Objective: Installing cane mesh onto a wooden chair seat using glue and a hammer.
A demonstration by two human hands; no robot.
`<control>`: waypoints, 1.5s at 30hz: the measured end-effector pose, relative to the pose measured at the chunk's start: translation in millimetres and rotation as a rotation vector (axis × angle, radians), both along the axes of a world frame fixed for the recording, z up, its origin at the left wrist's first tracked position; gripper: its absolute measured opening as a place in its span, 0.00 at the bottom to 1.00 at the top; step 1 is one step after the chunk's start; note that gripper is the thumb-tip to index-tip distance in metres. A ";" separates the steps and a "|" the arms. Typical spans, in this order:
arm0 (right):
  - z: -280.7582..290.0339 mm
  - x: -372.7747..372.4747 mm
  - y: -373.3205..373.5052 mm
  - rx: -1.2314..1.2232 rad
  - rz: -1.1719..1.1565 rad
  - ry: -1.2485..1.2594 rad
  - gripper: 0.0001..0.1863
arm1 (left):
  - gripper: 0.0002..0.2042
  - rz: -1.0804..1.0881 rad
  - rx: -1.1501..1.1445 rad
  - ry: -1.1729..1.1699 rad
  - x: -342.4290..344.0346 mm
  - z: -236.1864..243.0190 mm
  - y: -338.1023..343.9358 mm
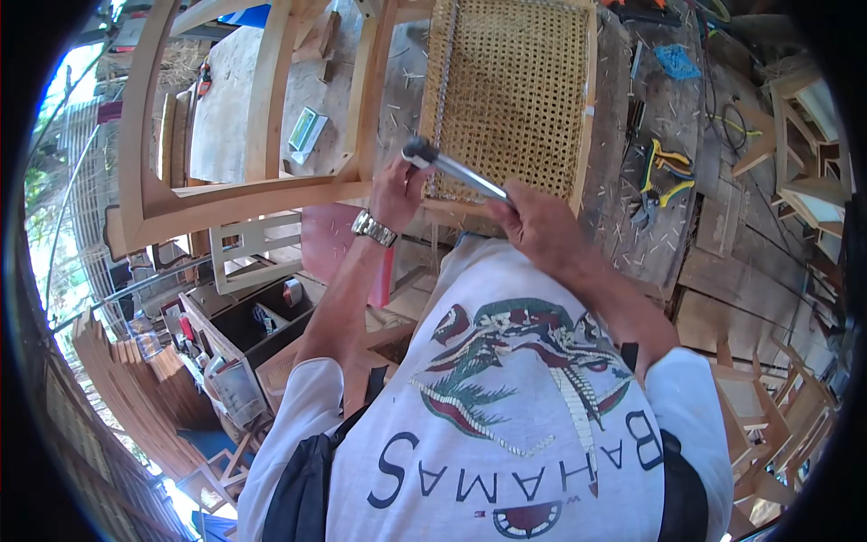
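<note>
My right hand [542, 221] is wrapped round the lower end of a hammer [474, 176] with a shiny metal shaft. Its dark head reaches across to my left hand [397, 194], beside the near left corner of a woven cane panel [510, 99] in a pale wood frame. The fingers of my left hand are pinched together under the hammer head, and whatever they hold is hidden. A metal watch is on that wrist. Close to the left hand stands a light wooden furniture frame [244, 200], with its rails and uprights running away to the far left.
Right of the panel, yellow-and-black pliers [670, 167] and a blue packet [677, 61] lie on the plank worktop [646, 244] among scattered cane scraps. A small green-and-white box [308, 131] lies behind the frame. An open dark drawer box [262, 312] and wooden chair frames [759, 406] stand lower down.
</note>
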State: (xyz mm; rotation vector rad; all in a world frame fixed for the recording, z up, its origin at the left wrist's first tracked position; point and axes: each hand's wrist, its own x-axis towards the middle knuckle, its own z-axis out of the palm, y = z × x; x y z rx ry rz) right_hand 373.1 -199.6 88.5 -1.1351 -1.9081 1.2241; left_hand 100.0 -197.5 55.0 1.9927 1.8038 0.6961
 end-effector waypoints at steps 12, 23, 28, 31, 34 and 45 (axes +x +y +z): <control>21.5 28.0 -10.6 -0.115 -0.105 0.119 0.16 | 0.08 0.065 0.047 -0.319 -13.4 -21.3 -19.3; 36.0 21.7 -10.8 0.012 -0.040 0.297 0.12 | 0.09 -0.009 0.054 0.000 7.4 5.9 -11.5; 0.3 12.6 -3.5 0.009 0.060 -0.118 0.13 | 0.10 0.022 0.002 -0.014 -18.1 -21.4 -13.2; 24.4 14.9 -12.4 -0.086 0.088 0.018 0.15 | 0.10 -0.024 -0.075 -0.096 -23.6 -26.3 -14.3; 10.9 3.8 -9.1 -0.017 0.047 0.030 0.13 | 0.08 -0.063 0.032 -0.061 -15.1 -25.8 -12.0; -0.9 5.1 3.9 0.094 0.026 0.059 0.14 | 0.06 0.070 -0.047 -0.191 -6.7 -17.5 -14.8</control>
